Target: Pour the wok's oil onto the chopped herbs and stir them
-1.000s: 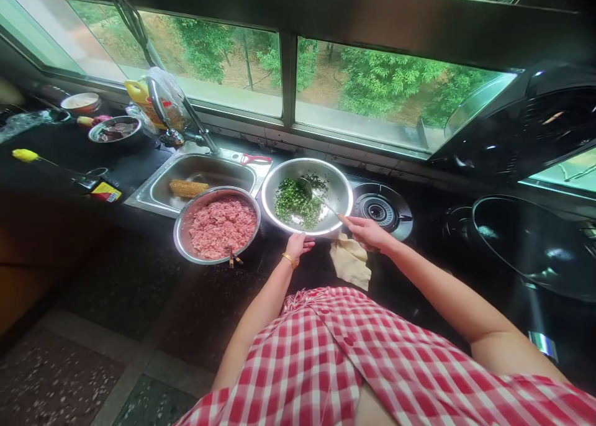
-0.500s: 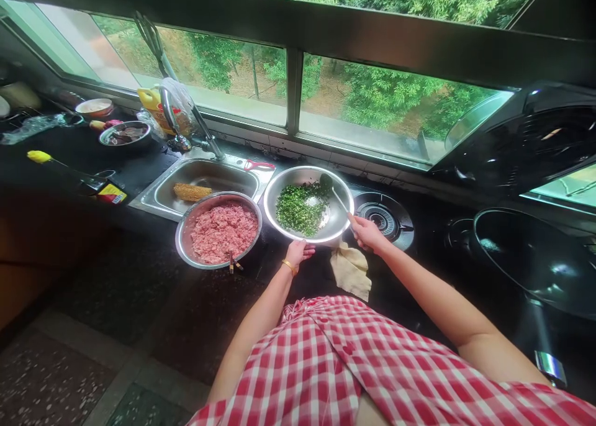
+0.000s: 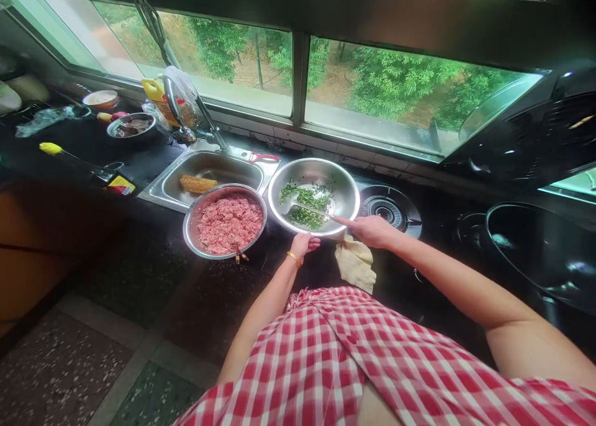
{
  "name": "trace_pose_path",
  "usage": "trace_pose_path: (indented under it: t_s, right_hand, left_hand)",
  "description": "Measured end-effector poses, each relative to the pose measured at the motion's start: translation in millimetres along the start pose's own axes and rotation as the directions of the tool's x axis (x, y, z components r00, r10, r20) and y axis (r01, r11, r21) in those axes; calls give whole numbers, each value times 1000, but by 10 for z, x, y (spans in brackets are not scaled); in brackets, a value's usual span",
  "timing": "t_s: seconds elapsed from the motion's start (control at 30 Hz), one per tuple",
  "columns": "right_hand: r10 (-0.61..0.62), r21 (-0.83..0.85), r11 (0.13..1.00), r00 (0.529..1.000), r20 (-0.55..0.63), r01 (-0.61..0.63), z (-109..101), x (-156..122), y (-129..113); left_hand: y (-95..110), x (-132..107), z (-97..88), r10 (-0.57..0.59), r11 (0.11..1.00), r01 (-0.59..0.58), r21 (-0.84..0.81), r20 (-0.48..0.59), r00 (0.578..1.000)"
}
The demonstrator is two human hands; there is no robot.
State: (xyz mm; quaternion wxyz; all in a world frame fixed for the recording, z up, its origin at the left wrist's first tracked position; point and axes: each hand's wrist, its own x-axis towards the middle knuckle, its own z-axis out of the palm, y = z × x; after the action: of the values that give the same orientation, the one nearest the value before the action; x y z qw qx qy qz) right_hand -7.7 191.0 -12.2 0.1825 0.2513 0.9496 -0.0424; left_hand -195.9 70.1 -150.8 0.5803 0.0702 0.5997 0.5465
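Observation:
A wide metal bowl (image 3: 349, 171) of chopped green herbs (image 3: 311, 203) stands on the counter in front of me. My left hand (image 3: 305, 246) is at its near rim, the fingers gripping the edge from outside and partly beneath. My right hand (image 3: 372, 231) is wrapped round the wooden handle of a metal ladle (image 3: 313, 210). The ladle's head lies among the herbs on the bowl's left side, partly hidden by them. Left of this bowl, a second metal bowl (image 3: 188, 235) holds pink minced meat (image 3: 230, 223), with dark-tipped sticks (image 3: 238, 254) at its near edge.
Behind the meat bowl is a sink (image 3: 249, 176) with a brown loofah-like piece (image 3: 198, 184) and a tap (image 3: 173, 103). Red-handled scissors or a peeler (image 3: 264, 158) lie behind. A cloth (image 3: 356, 263), a gas burner (image 3: 385, 210) and a wok (image 3: 535, 246) are to the right.
My right hand has swept the ladle from the bowl's far right side leftward through the herbs, which now lie more spread out. My left hand stays at the near rim. The view has shifted slightly.

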Motion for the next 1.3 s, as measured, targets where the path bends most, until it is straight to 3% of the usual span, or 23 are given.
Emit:
trace_pose_path:
  t_s: [0.13, 0.2, 0.27, 0.37, 0.43, 0.5, 0.6, 0.73, 0.93, 1.1, 1.3]
  right_hand:
    - [97, -69, 993, 995, 11, -96, -73, -350, 173]
    - [165, 39, 986, 986, -15, -165, -99, -515, 228]
    - [250, 267, 935, 968, -27, -234, -117, -661, 256]
    - [326, 646, 691, 938, 119, -323, -123, -829, 258]
    - [292, 770, 513, 921, 258, -379, -103, -891, 231]
    - [221, 807, 427, 913, 344, -407, -59, -892, 180]
    - [156, 787, 468, 914, 374, -402, 43, -775, 75]
    - [237, 744, 562, 932, 273, -361, 153, -560, 12]
    - [368, 813, 446, 905, 215, -375, 195, -551, 307]
    - [475, 778, 441, 852, 221, -447, 271, -475, 441]
    - [303, 851, 343, 905, 300, -397, 321, -585, 267]
  left_hand:
    - [-11, 18, -7, 4, 1000, -4, 2, 3, 1000]
    - [-10, 13, -12, 10, 1000, -10, 4, 7, 1000]
    - [-5, 5, -15, 15, 1000, -15, 7, 11, 1000]
    - [3, -2, -12, 18, 1000, -18, 14, 15, 1000]
    - [7, -3, -7, 18, 1000, -18, 19, 18, 1000]
    - [9, -3, -4, 18, 1000, -18, 25, 20, 1000]
    - [7, -5, -3, 18, 999, -19, 33, 21, 1000]
    - [8, -7, -8, 23, 999, -23, 32, 12, 1000]
    - [14, 7, -16, 18, 1000, -18, 24, 1, 1000]
    - [23, 4, 4, 10, 1000, -10, 16, 4, 1000]
    - [51, -34, 26, 4, 1000, -5, 6, 4, 1000]
